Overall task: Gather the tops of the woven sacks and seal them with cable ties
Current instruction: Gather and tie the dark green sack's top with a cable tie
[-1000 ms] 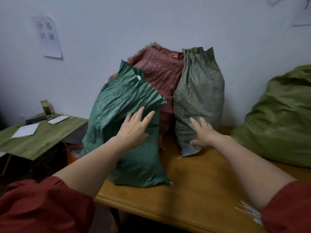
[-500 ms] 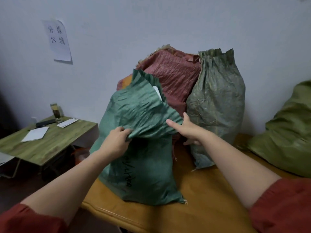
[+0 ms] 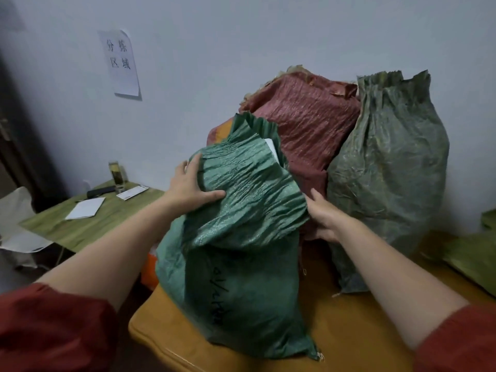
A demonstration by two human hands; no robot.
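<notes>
A teal-green woven sack (image 3: 241,291) with black writing stands at the near left end of the wooden table (image 3: 349,331). Its pleated top is open and folded forward, and something white shows inside. My left hand (image 3: 188,189) grips the left side of that top, thumb across the front. My right hand (image 3: 324,218) holds the flap's right edge, its fingers hidden beneath. Behind stand a red sack (image 3: 303,124) and a grey-green sack (image 3: 389,170), both with open, ruffled tops. I see no cable tie.
An olive sack (image 3: 472,261) lies on the table's right end. To the left is a low green side table (image 3: 88,224) with papers, a dark flat item and a glass. An orange object (image 3: 149,267) sits behind the teal sack. The wall is close behind.
My left hand moved up from the flap's lower edge to the top's left side. My right hand slid lower, under the flap's right edge. The view came closer.
</notes>
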